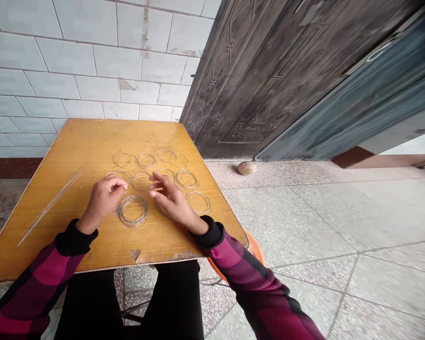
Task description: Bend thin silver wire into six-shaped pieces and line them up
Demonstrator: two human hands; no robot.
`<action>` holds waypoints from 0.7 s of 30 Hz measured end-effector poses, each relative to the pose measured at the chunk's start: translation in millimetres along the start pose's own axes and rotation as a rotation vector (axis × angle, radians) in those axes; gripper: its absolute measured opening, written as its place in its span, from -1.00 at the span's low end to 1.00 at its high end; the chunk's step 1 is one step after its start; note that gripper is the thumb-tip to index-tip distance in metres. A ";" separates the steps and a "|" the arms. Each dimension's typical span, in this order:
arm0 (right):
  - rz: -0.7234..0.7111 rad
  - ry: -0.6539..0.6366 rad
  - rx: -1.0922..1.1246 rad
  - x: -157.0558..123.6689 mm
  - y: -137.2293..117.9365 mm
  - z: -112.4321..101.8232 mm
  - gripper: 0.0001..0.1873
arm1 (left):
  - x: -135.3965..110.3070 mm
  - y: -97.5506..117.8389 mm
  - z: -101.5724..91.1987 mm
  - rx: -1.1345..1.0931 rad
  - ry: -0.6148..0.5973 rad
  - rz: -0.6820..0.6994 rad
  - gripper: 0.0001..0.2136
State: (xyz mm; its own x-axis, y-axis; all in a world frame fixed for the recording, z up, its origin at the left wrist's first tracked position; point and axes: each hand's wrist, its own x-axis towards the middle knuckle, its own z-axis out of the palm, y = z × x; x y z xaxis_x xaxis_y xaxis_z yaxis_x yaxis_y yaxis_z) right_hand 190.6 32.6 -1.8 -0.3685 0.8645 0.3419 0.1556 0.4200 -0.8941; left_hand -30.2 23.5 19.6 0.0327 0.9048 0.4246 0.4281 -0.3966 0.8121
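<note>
My left hand is closed in a pinch above the wooden table, with thumb and forefinger together at the edge of a thin wire ring. Whether the fingertips grip that wire is too fine to tell. To its right, my right hand hovers with the fingers curved and apart, nothing visible between them. Between and just behind the hands lies another wire ring. A thicker coil of silvery wire rests on the table below the fingertips. My right hand partly covers more rings.
Several thin wire rings lie in loose rows on the table. Straight wires lie at its left side. A tiled wall stands behind, a dark carved door at right. A ball sits on the floor, an orange stool beside the table.
</note>
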 end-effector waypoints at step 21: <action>-0.321 -0.026 -0.245 -0.9 11.0 10.5 0.17 | -22.1 21.4 36.5 -0.801 0.140 -0.572 -0.85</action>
State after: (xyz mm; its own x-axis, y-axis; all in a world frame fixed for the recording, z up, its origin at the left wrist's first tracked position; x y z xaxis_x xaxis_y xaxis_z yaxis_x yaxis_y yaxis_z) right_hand 183.0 33.5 -15.0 -0.4568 0.6723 0.5825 0.2414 0.7239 -0.6462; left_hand 11.2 0.6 13.0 -0.1173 0.9865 -0.1144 -0.3923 0.0597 0.9179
